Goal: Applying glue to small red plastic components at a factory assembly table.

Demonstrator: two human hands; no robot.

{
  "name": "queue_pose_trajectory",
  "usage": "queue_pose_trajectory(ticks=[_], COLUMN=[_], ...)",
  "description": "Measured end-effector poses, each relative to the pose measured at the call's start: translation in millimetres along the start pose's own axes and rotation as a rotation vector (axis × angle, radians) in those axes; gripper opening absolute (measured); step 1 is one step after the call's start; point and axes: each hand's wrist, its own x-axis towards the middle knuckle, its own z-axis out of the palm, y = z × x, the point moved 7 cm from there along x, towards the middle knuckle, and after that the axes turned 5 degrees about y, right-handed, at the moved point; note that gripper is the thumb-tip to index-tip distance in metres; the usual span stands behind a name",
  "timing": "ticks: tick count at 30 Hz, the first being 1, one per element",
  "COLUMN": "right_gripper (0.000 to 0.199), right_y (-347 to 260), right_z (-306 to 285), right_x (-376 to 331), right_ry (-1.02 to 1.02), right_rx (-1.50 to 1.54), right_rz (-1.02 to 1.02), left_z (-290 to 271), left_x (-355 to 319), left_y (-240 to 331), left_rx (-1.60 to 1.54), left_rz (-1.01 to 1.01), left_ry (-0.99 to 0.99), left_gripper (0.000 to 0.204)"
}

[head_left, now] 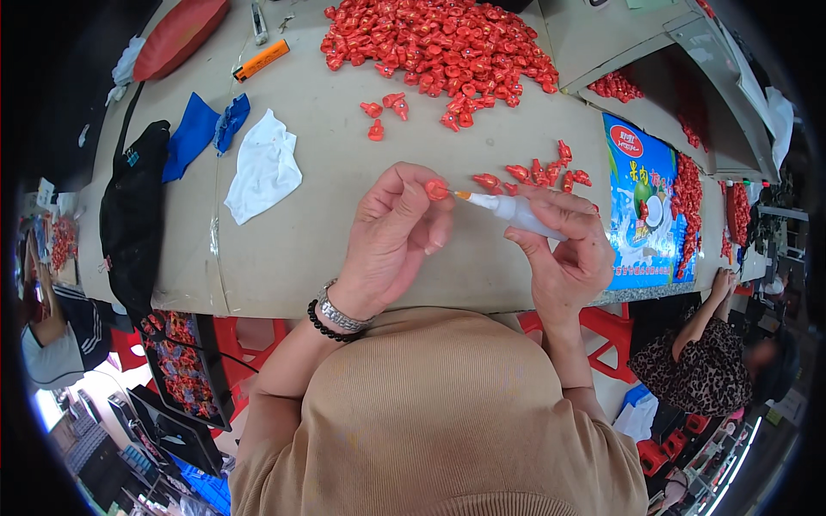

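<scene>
Beige table (297, 254), left fingers (408, 206) pinching red piece (436, 190), right fingers (575, 217) curled round slanted white bottle (525, 215)

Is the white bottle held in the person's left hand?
No, the right hand holds the white bottle, while the left hand pinches a small red piece.

A silver metal-link band (344, 316) circles the wrist of the left hand (391, 232). Just on the elbow side of the band sits a bracelet of round black beads (323, 328). Farther beyond the band, past the elbow, comes the short sleeve (271, 460) of a tan knit top (447, 404), finely ribbed lengthwise. Across from the band, the right hand (572, 249) and wrist are bare.
</scene>
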Motion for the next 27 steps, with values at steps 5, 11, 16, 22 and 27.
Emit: queue_pose_trajectory(ticks=[5,11,16,22,27], right_gripper=[0.034,0.033,0.033,0.032,0.032], right_y=[-3.2,-0.8,0.3,-0.8,-1.3], right_z=[1.9,1.5,2.7,4.0,3.8], right_x=[-0.1,-1.9,-2.7,-1.9,-1.7], right_ry=[-0.006,-0.025,-0.045,-0.049,-0.047], right_rx=[-0.027,-0.053,-0.084,-0.125,-0.161], right_rz=[-0.021,-0.026,-0.033,-0.040,-0.046], left_z=[-0.2,0.2,-0.4,-1.3,-2.0], left_x=[-0.7,-1.2,-1.2,-1.4,-1.4], left_y=[1.0,0.7,0.0,-0.1,-0.1], left_rx=[0.039,0.040,0.037,0.038,0.039], left_rz=[0.039,0.043,0.036,0.034,0.037], left_ry=[-0.006,0.005,0.009,0.007,0.006], left_gripper=[0.024,0.023,0.023,0.022,0.022])
